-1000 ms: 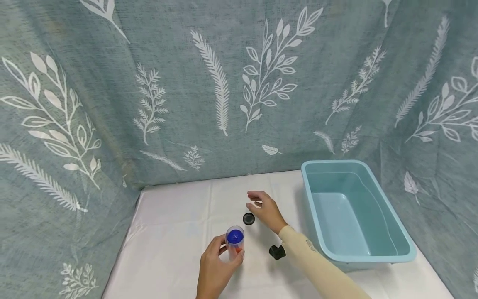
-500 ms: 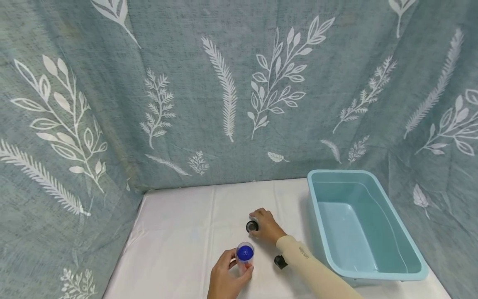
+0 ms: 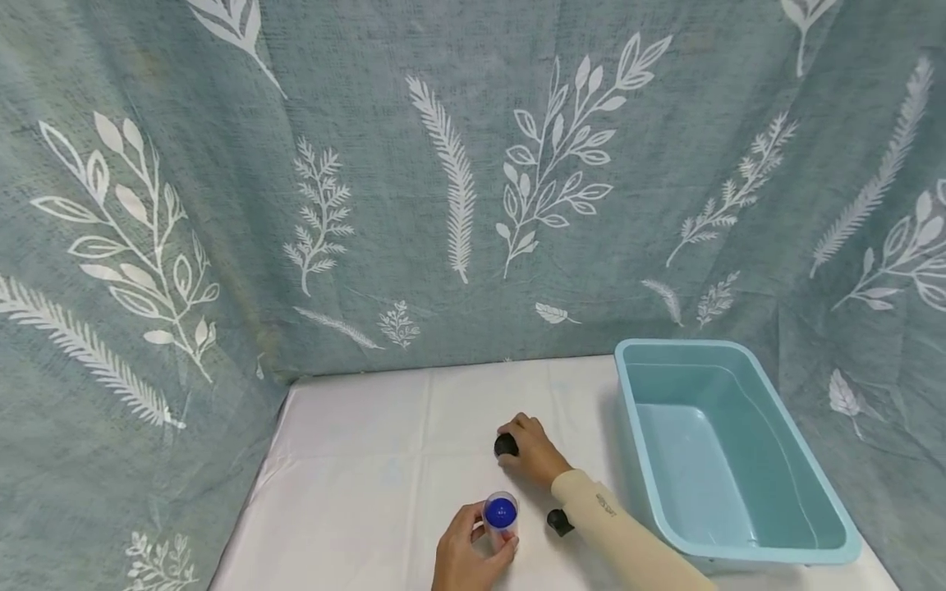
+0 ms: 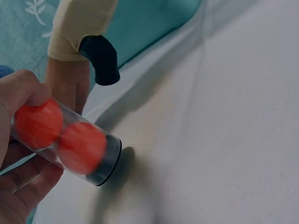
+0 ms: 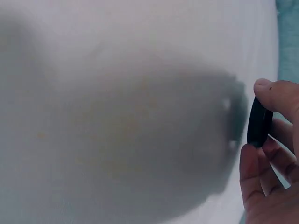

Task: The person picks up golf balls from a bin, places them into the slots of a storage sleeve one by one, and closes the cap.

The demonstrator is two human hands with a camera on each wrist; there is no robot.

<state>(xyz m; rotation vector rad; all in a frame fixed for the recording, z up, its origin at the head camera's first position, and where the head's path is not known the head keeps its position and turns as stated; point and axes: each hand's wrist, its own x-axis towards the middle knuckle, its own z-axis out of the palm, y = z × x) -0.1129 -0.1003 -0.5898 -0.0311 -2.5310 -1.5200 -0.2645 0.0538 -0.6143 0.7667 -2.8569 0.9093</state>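
Observation:
My left hand [image 3: 470, 552] grips a clear tube [image 4: 60, 133] with its thumb and fingers on opposite sides. Two red balls [image 4: 83, 147] show inside it, above a black end cap [image 4: 106, 161]. A blue ball [image 3: 501, 513] sits at the tube's upper end in the head view. Farther forward and slightly right, my right hand [image 3: 538, 455] pinches a round black cap [image 5: 260, 122] by its edge, between thumb and fingers. In the right wrist view the cap is tilted on edge, apart from the cloth.
A large light-blue bin [image 3: 641, 460] stands to the right of my right forearm. A curved black piece [image 4: 100, 60] juts from the right sleeve. White cloth [image 3: 355, 476] covers the table, and leaf-patterned grey-green fabric [image 3: 355, 205] hangs behind and at the sides.
My right hand has come down on the black cap and taken hold of it, and the cap has tilted. My left hand still holds the tube. The head view has shifted slightly.

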